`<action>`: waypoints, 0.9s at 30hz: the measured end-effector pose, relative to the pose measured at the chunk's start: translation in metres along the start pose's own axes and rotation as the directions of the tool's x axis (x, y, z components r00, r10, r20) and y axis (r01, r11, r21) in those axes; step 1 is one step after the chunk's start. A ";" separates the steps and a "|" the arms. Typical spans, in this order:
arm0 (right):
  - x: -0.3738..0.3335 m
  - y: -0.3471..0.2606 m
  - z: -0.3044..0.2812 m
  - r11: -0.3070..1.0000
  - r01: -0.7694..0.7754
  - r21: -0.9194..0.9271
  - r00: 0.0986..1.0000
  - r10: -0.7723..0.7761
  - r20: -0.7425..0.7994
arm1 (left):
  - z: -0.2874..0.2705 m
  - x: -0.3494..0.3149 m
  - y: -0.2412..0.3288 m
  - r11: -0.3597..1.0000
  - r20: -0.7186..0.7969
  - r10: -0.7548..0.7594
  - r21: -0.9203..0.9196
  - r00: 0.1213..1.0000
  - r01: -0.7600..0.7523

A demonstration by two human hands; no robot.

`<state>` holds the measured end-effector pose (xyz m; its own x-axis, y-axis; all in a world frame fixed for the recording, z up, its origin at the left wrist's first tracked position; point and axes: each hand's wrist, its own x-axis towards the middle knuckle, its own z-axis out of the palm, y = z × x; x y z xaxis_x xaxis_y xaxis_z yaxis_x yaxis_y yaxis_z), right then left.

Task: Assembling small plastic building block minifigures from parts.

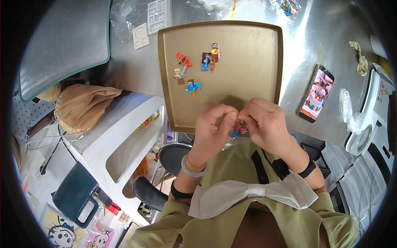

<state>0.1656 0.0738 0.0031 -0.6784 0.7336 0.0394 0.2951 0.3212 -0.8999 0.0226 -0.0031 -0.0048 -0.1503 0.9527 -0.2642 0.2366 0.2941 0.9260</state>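
Over the near edge of the gold baking tray (248,62), my left hand (211,129) and my right hand (266,124) are close together. Both are closed, pinching the top of a small clear plastic bag (239,131) with red and blue toy pieces inside. On the tray's left half lie several small brick-style toy figures: a blue one (192,87) with a blue pickaxe, a dark-jacketed one (205,62), a yellow one (215,50), a red one (183,60) and a tan one (179,75) beside a grey sword.
A phone (316,93) showing a decorated cake lies right of the tray. White moulds (159,16) and clear wrapping lie at the back left. Another bag of toy pieces (290,8) is at the far right. A white scale-like device (364,128) stands at the right.
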 end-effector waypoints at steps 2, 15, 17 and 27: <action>-0.002 0.004 0.008 0.998 0.014 0.063 0.998 -0.010 -0.064 | 0.005 -0.003 -0.004 0.920 -0.006 -0.223 -0.332 0.975 0.208; 0.003 0.016 -0.010 0.810 -0.491 0.322 0.871 0.456 0.181 | -0.002 0.010 -0.006 0.900 0.178 -0.229 -0.335 0.957 0.278; 0.004 0.019 -0.012 0.903 -0.373 0.215 0.922 0.333 0.199 | -0.003 0.011 -0.003 0.955 0.177 -0.198 -0.187 0.964 0.231; 0.000 0.011 0.006 0.932 -0.226 0.285 0.971 0.239 -0.011 | 0.002 0.015 -0.007 0.911 0.108 -0.224 -0.330 0.969 0.248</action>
<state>0.1650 0.0735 -0.0097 -0.5807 0.7958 -0.1715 0.2361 -0.0370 -0.9710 0.0205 0.0092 -0.0157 -0.0948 0.8651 -0.4926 -0.1380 0.4786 0.8671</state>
